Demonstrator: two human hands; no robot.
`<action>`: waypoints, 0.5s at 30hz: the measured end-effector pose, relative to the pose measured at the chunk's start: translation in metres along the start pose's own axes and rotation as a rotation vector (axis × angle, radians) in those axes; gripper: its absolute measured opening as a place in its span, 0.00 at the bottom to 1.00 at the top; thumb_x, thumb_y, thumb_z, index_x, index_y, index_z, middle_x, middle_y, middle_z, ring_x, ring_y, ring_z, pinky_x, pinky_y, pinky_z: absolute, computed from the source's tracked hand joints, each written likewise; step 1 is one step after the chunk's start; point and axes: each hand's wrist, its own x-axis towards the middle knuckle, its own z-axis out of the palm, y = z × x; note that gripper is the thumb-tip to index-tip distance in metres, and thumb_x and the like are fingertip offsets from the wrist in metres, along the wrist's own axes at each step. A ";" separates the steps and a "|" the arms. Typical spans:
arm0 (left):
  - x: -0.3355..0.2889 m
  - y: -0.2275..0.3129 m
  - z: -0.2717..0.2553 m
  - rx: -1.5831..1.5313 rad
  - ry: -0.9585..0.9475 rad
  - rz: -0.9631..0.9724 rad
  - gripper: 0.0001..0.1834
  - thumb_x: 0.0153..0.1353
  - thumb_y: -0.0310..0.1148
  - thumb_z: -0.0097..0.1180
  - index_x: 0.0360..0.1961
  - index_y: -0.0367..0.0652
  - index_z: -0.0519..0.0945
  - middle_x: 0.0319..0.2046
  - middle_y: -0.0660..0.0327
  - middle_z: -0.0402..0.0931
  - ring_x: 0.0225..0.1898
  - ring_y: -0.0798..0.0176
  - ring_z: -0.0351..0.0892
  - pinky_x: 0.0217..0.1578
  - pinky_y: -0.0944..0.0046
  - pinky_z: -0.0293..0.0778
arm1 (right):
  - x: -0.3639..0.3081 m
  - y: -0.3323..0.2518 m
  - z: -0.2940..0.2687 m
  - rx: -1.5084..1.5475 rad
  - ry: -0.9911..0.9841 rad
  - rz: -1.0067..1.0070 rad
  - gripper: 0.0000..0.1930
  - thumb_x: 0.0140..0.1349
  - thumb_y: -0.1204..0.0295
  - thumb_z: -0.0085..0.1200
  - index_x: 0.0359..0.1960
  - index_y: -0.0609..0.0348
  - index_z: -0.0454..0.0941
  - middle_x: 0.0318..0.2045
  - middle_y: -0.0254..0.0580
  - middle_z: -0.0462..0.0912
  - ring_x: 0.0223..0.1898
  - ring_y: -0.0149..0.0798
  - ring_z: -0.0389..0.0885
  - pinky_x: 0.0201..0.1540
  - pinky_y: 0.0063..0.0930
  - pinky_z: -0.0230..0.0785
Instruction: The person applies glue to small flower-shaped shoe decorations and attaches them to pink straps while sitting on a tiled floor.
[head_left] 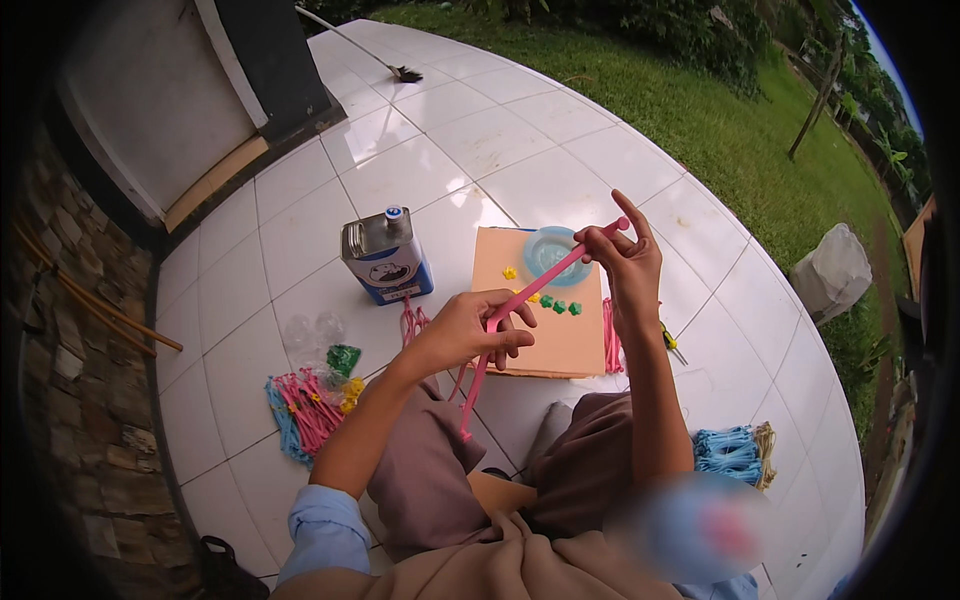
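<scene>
A long pink plastic strap [545,283] with a knob at its upper end runs slantwise in front of me. My left hand [455,332] is closed round its middle, and the lower end hangs over my lap. Up and to the right, my right hand [630,265] pinches the strap near the knob, index finger pointing upward. Beneath the strap lies a cardboard box [550,355]. On it are a translucent blue dish [533,271], several small green flower-shaped pieces [561,307] and a few yellow flower-shaped pieces [509,273], partly covered by the strap.
A blue and white metal can [400,268] stands left of the box. Bundled pink straps [312,408] lie by a bag of green pieces [343,360]. At right are a yellow-handled tool [669,338], blue bundles [725,453] and a white sack [828,268]. A broom [405,74] lies far off.
</scene>
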 end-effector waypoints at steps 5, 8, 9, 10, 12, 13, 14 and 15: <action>0.002 -0.016 0.001 -0.101 0.117 0.067 0.16 0.68 0.40 0.41 0.38 0.38 0.74 0.14 0.72 0.56 0.14 0.80 0.56 0.17 0.78 0.59 | 0.005 0.006 0.000 -0.020 -0.035 0.014 0.30 0.57 0.77 0.54 0.60 0.66 0.56 0.30 0.50 0.82 0.31 0.31 0.79 0.39 0.23 0.71; 0.005 -0.035 -0.007 -0.039 0.293 0.056 0.15 0.68 0.37 0.39 0.33 0.38 0.73 0.13 0.73 0.53 0.13 0.81 0.50 0.14 0.75 0.49 | 0.011 0.015 -0.002 -0.018 -0.135 0.080 0.30 0.56 0.77 0.55 0.60 0.67 0.56 0.32 0.51 0.81 0.33 0.34 0.80 0.41 0.25 0.72; 0.005 -0.042 -0.010 -0.044 0.299 0.042 0.15 0.68 0.37 0.39 0.33 0.38 0.73 0.13 0.73 0.53 0.13 0.81 0.50 0.14 0.75 0.49 | 0.014 0.020 -0.006 -0.005 -0.217 0.120 0.30 0.56 0.77 0.55 0.60 0.66 0.56 0.34 0.52 0.81 0.34 0.36 0.81 0.42 0.27 0.73; 0.005 -0.048 -0.012 -0.046 0.372 0.040 0.15 0.68 0.37 0.39 0.33 0.38 0.73 0.13 0.73 0.53 0.13 0.81 0.50 0.14 0.75 0.49 | 0.017 0.028 -0.017 -0.091 -0.225 0.173 0.30 0.54 0.77 0.56 0.58 0.64 0.58 0.36 0.51 0.78 0.36 0.40 0.80 0.44 0.31 0.74; 0.008 -0.059 -0.016 -0.088 0.471 0.016 0.12 0.66 0.36 0.41 0.33 0.38 0.69 0.12 0.71 0.58 0.13 0.79 0.53 0.14 0.74 0.51 | 0.020 0.062 -0.049 -0.537 -0.215 0.059 0.29 0.53 0.77 0.57 0.57 0.63 0.60 0.36 0.51 0.77 0.37 0.42 0.80 0.43 0.32 0.74; 0.007 -0.062 -0.017 -0.092 0.473 0.008 0.12 0.66 0.36 0.41 0.33 0.38 0.69 0.12 0.71 0.58 0.13 0.79 0.53 0.14 0.74 0.51 | 0.020 0.078 -0.062 -0.972 -0.206 -0.073 0.29 0.52 0.77 0.58 0.56 0.62 0.62 0.36 0.51 0.76 0.38 0.43 0.79 0.43 0.32 0.73; 0.005 -0.066 -0.018 -0.004 0.585 0.031 0.11 0.66 0.35 0.43 0.33 0.37 0.68 0.12 0.69 0.61 0.13 0.78 0.55 0.15 0.74 0.53 | 0.015 0.093 -0.074 -1.095 -0.250 -0.015 0.25 0.50 0.75 0.59 0.52 0.63 0.67 0.35 0.51 0.75 0.38 0.45 0.78 0.43 0.32 0.73; 0.004 -0.068 -0.019 0.082 0.694 0.058 0.11 0.65 0.35 0.44 0.33 0.37 0.66 0.12 0.68 0.64 0.14 0.76 0.57 0.15 0.73 0.54 | 0.008 0.104 -0.084 -1.223 -0.293 0.039 0.22 0.49 0.74 0.60 0.47 0.64 0.71 0.35 0.51 0.74 0.38 0.47 0.78 0.42 0.32 0.72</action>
